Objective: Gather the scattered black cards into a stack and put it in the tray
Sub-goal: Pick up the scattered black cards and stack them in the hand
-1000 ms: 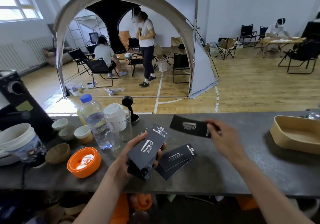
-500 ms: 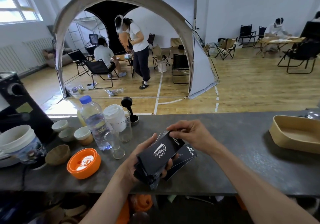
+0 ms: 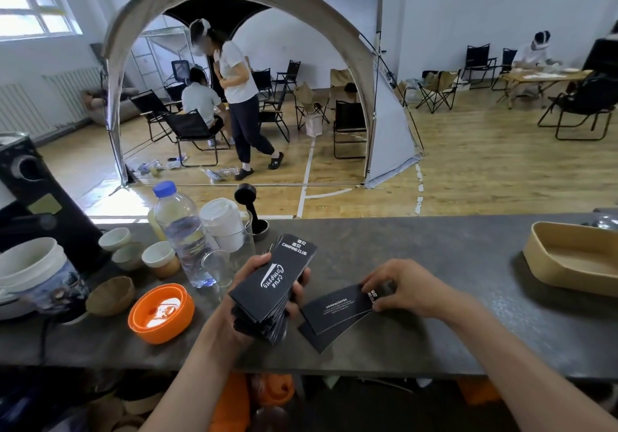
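A long grey surface (image 3: 434,257) is running across the lower half of the frame. At its right edge a tan tray (image 3: 548,271) is sitting, well apart from both hands. Left of centre, the left hand (image 3: 264,284) is gripping a thick stack of black cards (image 3: 271,284), tilted up off the surface, its lower edges fanning unevenly. Just beside it, two loose black cards (image 3: 334,314) are lying overlapped on the surface, and the right hand (image 3: 401,286) is pinching their upper right corner with curled fingertips. The risk, as I judge it: the splayed stack is sitting loosely, so adding these cards one-handed could make some slide out.
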